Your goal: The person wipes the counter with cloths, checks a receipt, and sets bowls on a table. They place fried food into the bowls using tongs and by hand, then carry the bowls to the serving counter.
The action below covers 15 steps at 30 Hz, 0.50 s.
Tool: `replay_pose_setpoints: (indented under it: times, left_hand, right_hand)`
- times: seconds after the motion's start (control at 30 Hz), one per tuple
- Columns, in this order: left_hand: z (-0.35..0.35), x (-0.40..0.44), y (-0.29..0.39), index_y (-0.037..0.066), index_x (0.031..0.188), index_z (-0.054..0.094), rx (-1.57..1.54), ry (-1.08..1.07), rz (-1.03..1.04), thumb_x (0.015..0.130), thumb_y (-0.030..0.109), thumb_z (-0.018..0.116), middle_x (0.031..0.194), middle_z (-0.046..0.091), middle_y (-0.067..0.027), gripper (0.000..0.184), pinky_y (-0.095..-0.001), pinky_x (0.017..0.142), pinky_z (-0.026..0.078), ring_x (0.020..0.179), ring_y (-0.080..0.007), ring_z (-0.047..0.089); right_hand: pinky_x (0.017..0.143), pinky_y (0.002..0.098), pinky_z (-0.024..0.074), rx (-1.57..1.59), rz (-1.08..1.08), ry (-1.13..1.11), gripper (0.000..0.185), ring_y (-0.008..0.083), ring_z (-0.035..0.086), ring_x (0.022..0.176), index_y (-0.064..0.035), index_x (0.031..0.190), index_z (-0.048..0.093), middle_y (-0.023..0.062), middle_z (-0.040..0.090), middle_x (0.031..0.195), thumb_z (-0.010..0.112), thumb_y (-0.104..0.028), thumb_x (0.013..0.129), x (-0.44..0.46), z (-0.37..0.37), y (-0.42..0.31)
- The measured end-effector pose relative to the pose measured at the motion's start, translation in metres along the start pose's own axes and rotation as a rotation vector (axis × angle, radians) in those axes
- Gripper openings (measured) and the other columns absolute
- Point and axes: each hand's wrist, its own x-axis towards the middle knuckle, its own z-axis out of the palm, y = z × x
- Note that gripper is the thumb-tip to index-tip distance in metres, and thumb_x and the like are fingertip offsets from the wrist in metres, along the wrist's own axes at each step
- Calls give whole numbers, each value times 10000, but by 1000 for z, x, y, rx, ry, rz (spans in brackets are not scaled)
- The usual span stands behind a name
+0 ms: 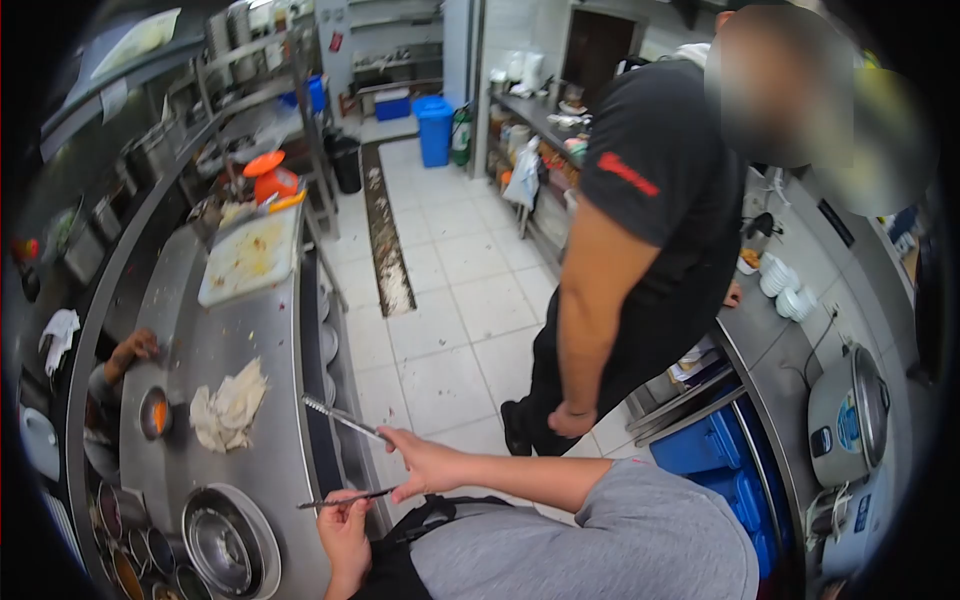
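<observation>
My right hand (425,466) grips metal tongs (342,416), whose two arms are spread apart and reach left toward the counter. Lower down, the fingers of my left hand (345,535) pinch the tongs' other arm. The joined end is hidden by my right hand. Left of the tongs, a crumpled cream cloth (228,408) lies on the steel counter (275,375). Nested round metal pans (228,540) sit at the near end of that counter, left of my left hand.
Across the counter, another person's hand (138,345) rests near a small metal bowl (154,413) with something orange inside. A stained cutting board (250,255) lies farther along. A co-worker in black (660,220) stands in the tiled aisle. A rice cooker (848,420) stands right.
</observation>
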Motion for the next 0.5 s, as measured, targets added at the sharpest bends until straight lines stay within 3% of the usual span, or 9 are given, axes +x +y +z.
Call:
replay_pose_setpoints:
  times: [0.03, 0.1, 0.13, 0.23, 0.3, 0.43, 0.5]
  left_hand:
    - [-1, -4, 0, 27, 971, 610, 7, -2, 30, 935, 58, 672, 875, 674, -33, 78, -223, 778, 487, 811, -84, 620]
    - [1, -13, 2, 16, 983, 612, -12, -62, 79, 938, 76, 673, 893, 668, -36, 97, -228, 785, 488, 825, -89, 624]
    - [0, -21, 3, 10, 1018, 603, -14, -45, 89, 940, 86, 673, 947, 658, -48, 129, -232, 789, 490, 829, -92, 624]
    - [-6, -50, 3, 1, 1116, 567, -30, -37, 85, 945, 100, 671, 1083, 619, -69, 223, -241, 807, 489, 861, -97, 615]
    - [-8, -72, 3, -2, 1179, 539, -51, -40, 74, 948, 104, 669, 1165, 589, -78, 285, -245, 820, 486, 889, -99, 608]
    - [-15, -128, 8, 0, 1317, 432, -111, -35, 3, 935, 59, 662, 1285, 508, -73, 449, -249, 893, 465, 1026, -116, 562]
    - [-19, -153, -1, 14, 1330, 448, -6, -56, 73, 901, 13, 661, 1324, 473, -75, 479, -251, 897, 465, 1094, -153, 536]
  right_hand:
    - [845, 386, 489, -37, -16, 45, 1218, 291, 537, 899, -13, 1516, 150, 195, 445, 1274, 871, -508, 668, -7, 2, -6]
    - [964, 410, 465, -72, 35, 107, 1228, 385, 550, 1148, 1, 1494, 198, 218, 489, 1281, 862, -577, 637, -22, 9, -21]
    - [964, 410, 465, -79, 33, 120, 1228, 385, 550, 1148, 1, 1494, 198, 218, 489, 1281, 862, -577, 637, -31, 15, -28]
    - [924, 403, 478, -71, 63, 219, 1178, 354, 571, 1097, -12, 1483, 233, 190, 510, 1220, 867, -550, 648, -58, 43, -44]
    - [724, 309, 479, 61, 27, 299, 1041, 164, 527, 779, -36, 1459, 264, 90, 477, 1104, 882, -404, 707, -77, 64, -55]
    - [673, 276, 462, 283, 80, 236, 948, 111, 502, 724, -39, 1434, 294, 55, 470, 1062, 873, -332, 742, -124, 95, -80]
    - [717, 275, 465, 308, 103, 240, 806, 118, 518, 778, -53, 1431, 302, 44, 490, 1069, 801, -274, 837, -146, 114, -82]
